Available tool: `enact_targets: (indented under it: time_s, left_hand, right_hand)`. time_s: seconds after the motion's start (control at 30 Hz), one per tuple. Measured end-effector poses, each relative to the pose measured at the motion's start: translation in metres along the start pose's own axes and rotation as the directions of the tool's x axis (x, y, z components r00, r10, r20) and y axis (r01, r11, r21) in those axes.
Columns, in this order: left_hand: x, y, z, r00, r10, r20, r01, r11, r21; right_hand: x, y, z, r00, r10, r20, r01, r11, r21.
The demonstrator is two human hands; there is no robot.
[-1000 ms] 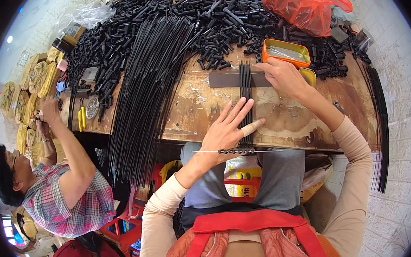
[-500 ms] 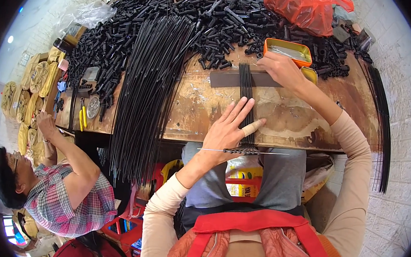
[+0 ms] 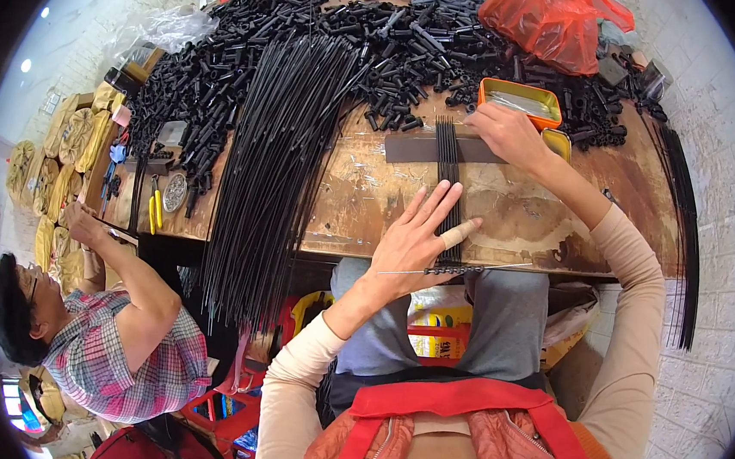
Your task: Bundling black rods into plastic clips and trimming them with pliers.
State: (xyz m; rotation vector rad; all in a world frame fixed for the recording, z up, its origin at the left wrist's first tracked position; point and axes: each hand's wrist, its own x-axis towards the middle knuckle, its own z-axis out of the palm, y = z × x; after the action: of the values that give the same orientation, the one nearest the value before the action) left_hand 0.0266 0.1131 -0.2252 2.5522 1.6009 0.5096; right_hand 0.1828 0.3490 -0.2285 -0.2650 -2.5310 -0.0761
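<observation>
My left hand lies flat with fingers stretched, tape around one finger, on a row of thin black rods like umbrella ribs. Their near ends are strung side by side on a thin metal wire that sticks out past the table edge. The far ends rest across a dark flat strip. Beside those far ends, my right hand is closed in a pinch, and what is between its fingertips is too small to make out. Just beyond it stands an orange-rimmed tin with thin metal pins inside.
A large bundle of black rods hangs over the table edge at left. Black tubular parts are heaped at the back, near a red plastic bag. Yellow-handled pliers lie left. A co-worker sits at far left.
The wire at the rods' near ends has tilted, its right end now higher. Both hands keep nearly the same places on the rods. The whole view has shifted slightly.
</observation>
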Motion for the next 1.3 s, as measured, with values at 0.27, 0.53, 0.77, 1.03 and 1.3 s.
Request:
enact_targets:
  time_s: [0.27,0.53,0.77,1.03,1.3]
  left_hand:
    - [-0.001,0.001,-0.001,1.000,0.001,0.004,-0.001,1.000,0.009]
    - [0.000,0.000,-0.003,1.000,0.001,0.005,-0.001,1.000,0.001]
    - [-0.001,0.000,-0.002,1.000,-0.004,0.006,0.004,1.000,-0.001]
    - [-0.002,0.000,-0.004,1.000,-0.002,-0.028,0.000,0.997,-0.071]
    - [-0.002,-0.001,-0.002,0.999,-0.002,-0.042,-0.001,0.998,-0.067]
  right_hand:
    - [-0.004,-0.006,0.003,0.999,0.015,0.028,-0.014,0.998,-0.065]
    - [0.002,-0.005,0.002,0.998,0.027,0.059,-0.023,0.998,-0.065]
    - [0.005,-0.003,0.007,0.998,0.065,-0.027,-0.061,0.989,0.137]
    - [0.009,-0.005,0.009,1.000,0.018,0.002,-0.018,0.995,0.095]
    - [0.016,-0.010,0.000,0.992,0.122,0.035,-0.126,0.947,0.296]
